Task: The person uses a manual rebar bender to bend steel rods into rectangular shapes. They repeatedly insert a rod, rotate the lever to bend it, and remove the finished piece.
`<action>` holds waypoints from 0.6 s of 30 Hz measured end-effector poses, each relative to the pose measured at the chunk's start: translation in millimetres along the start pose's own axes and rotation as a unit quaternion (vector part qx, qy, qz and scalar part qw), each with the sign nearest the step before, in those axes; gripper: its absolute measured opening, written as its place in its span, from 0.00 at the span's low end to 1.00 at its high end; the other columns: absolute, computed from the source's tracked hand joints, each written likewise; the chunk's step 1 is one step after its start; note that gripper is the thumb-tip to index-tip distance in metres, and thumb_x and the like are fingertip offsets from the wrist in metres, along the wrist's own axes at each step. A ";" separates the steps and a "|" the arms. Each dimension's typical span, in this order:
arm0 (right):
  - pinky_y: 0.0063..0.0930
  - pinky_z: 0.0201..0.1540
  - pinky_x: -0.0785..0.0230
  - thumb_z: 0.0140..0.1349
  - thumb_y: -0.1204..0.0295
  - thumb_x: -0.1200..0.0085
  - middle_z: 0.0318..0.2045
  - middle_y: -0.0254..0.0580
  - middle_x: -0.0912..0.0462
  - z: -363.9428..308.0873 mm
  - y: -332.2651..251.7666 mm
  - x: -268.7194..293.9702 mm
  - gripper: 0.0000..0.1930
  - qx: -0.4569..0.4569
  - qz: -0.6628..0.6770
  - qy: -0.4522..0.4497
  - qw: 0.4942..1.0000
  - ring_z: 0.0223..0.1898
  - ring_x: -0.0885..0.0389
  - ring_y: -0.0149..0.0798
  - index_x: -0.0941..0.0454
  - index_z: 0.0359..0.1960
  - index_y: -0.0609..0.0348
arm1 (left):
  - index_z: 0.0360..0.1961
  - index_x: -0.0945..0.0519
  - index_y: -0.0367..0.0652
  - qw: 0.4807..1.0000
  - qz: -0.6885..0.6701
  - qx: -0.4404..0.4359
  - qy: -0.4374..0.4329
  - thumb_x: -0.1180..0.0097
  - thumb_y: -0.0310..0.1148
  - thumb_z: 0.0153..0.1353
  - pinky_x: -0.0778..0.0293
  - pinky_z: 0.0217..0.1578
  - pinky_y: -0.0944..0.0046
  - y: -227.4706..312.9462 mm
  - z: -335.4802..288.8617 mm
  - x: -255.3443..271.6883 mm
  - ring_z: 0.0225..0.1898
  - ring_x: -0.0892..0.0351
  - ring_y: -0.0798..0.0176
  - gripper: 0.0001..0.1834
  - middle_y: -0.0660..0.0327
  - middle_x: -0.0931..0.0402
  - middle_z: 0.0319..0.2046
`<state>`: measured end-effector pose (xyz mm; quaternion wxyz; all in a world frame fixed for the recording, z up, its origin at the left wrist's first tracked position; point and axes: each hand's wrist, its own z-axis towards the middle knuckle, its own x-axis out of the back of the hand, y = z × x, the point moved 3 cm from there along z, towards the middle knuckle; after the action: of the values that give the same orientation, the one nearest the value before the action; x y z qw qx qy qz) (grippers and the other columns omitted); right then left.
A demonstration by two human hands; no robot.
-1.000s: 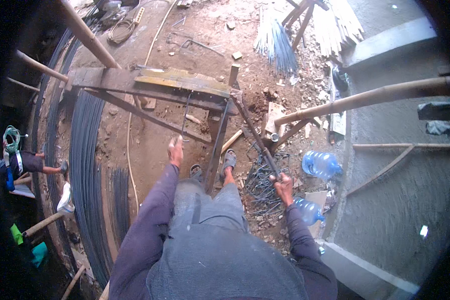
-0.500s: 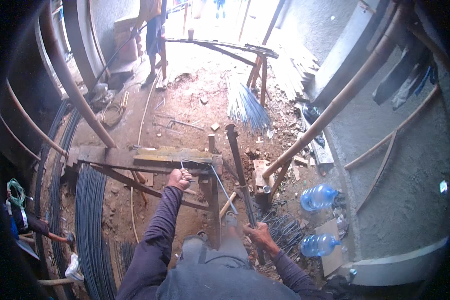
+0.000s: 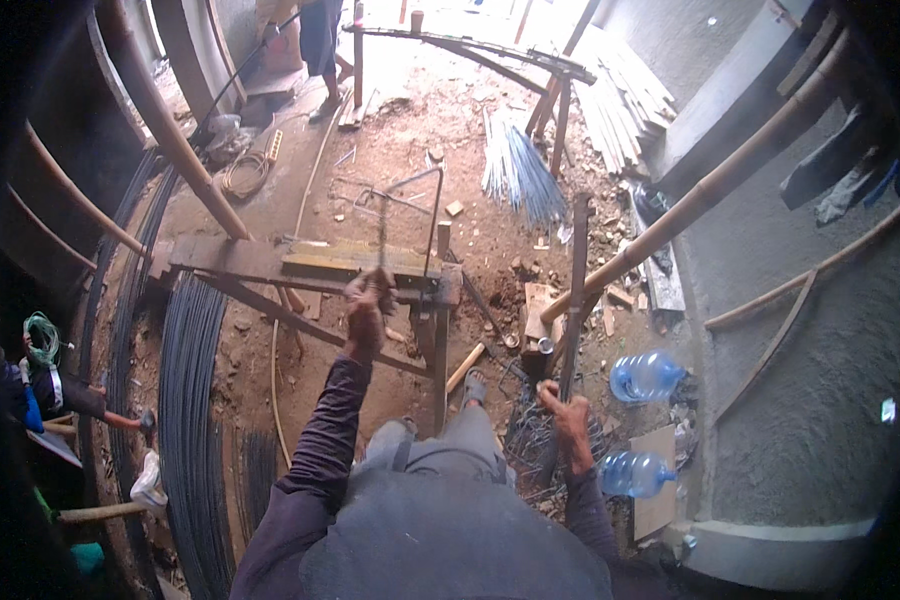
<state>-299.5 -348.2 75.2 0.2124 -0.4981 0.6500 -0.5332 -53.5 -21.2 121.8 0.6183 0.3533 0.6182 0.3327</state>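
With 12 o'clock straight ahead of us, our right hand [image 3: 567, 408] is at approx. 2, fingers curled into a fist round the lower part of a dark bar [image 3: 579, 270]; the grip's partly hidden, but we see no slack in it. The bar rises past the fist, almost upright, prob. held low b/c a long shaft is easier to steady close in. Bent steel pieces [image 3: 525, 432] lie heaped at the fist's 8 o'clock. An upper blue jug [image 3: 648, 378] and a lower blue jug [image 3: 637, 474] lie on their sides at 2 and 3, likely parked out of the way.

Our left hand [image 3: 368, 300] is up at 11, fingers wrapped tight round one leg of a thin bent rod [image 3: 434, 215]. The rod climbs from the fist, turns toward 2 and drops its other leg by the right end of the timber tabletop [image 3: 195, 255]; can't tell if they touch. Held by one leg, the bend prob. clears the wood. A yellowish plank [image 3: 360, 262] lies lengthwise on top, maybe as packing.

At 10, long dark rods [image 3: 185, 370] lie side by side, presumably b/c they need a straight run. A bamboo pole [image 3: 690, 215] slants at 1, brace-like. Farther, nr 12, paler rods [image 3: 520, 175] fan out; farthest, another person [image 3: 320, 45] stands at 11.
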 end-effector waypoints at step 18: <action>0.26 0.27 0.38 0.63 0.58 0.38 0.23 0.30 0.22 234.3 -94.5 -109.6 0.20 0.059 0.014 -0.314 0.948 0.25 0.30 0.24 0.15 0.46 0.64 | 0.26 0.37 0.51 0.910 -0.390 -0.107 0.097 0.55 0.57 0.72 0.61 0.11 0.69 -80.1 7.3 7.3 0.12 0.59 0.75 0.24 0.73 0.54 0.15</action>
<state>-25.2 -359.1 52.8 0.4422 -0.6174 0.5250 -0.3843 -48.1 -57.5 49.9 0.6697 -0.0176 0.7245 0.1619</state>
